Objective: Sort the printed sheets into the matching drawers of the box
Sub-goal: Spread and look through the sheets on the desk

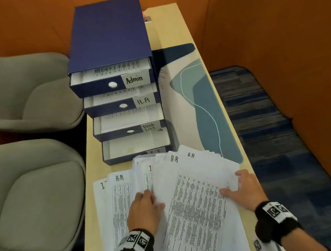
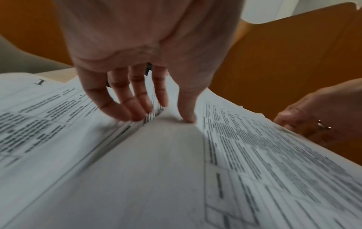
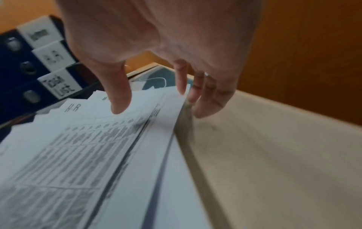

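A fanned pile of printed sheets [image 1: 198,206] lies on the near end of the table, with corner marks such as H.R and I. My left hand [image 1: 155,200] presses its fingertips [image 2: 137,113] on the pile's left part, and the thumb rests on a lower sheet. At the pile's right edge my right hand [image 1: 231,183] lays its thumb over the top sheet [image 3: 98,147] and its fingers [image 3: 197,106] against the side. Behind stands the blue drawer box [image 1: 107,33] with the drawers Admin [image 1: 98,87], H.R [image 1: 110,108], Task List [image 1: 118,133] and a bottom one [image 1: 135,147] pulled out stepwise. The upper three hold paper.
A patterned desk mat [image 1: 199,98] covers the table to the right of the box. Two grey chairs [image 1: 16,94] [image 1: 33,209] stand close along the left table edge. Orange partition walls [image 1: 272,12] close off the back and right, above blue carpet [image 1: 268,131].
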Tool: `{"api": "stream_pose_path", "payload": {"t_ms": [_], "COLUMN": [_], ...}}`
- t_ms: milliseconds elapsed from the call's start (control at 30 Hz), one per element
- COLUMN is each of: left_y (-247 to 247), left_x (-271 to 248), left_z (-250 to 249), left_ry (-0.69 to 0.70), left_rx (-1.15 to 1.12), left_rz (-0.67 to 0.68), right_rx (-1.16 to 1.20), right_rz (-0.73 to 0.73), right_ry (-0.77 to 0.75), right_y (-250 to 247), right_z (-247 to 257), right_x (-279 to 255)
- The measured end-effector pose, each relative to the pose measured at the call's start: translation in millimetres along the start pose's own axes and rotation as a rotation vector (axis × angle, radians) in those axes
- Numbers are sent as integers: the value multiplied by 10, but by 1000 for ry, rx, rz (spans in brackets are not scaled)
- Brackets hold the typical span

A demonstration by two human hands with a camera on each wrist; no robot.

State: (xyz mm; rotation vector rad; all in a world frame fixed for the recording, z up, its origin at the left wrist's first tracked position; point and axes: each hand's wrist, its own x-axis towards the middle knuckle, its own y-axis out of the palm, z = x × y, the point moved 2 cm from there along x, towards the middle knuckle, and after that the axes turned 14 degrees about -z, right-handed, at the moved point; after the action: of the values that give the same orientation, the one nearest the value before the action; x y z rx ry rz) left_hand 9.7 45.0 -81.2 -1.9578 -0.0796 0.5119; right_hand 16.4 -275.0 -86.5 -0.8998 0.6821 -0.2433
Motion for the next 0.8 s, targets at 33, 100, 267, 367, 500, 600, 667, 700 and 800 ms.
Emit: {"api": "stream_pose_path", "payload": {"t_ms": [33, 100, 267, 367, 500, 600, 667, 700, 800], "left_y": [17, 47, -158, -268, -191, -91, -72, -48, -21], "left_x": [-66, -177, -478, -657, -540, -218, -19, 63, 162], "left_z": [2, -10, -195, -332, -454, -572, -637, -647, -664], "left_ry": [-18, -93, -19, 113, 240, 179, 49, 28, 48], "left_rx": [-7, -25, 133, 230, 97, -119, -259, -304, -426], "left_rz": [8, 62, -47, -129, -298, -223, -59, -1, 181], "right_rx": [52, 159, 361, 344, 376, 466, 590, 657, 811], "right_rz": [-14, -50, -186, -167, -76, 41, 108, 150, 261], "right_ry": [41, 126, 268, 210, 132, 96, 112, 123, 154], "right_y": [45, 93, 34, -9, -66, -93, -131, -152, -237], "right_z": [-28, -19, 27, -94, -257, -364, -396, -403, -360], "right_x": [0, -20, -16, 62, 195, 259, 270, 268, 259]}}
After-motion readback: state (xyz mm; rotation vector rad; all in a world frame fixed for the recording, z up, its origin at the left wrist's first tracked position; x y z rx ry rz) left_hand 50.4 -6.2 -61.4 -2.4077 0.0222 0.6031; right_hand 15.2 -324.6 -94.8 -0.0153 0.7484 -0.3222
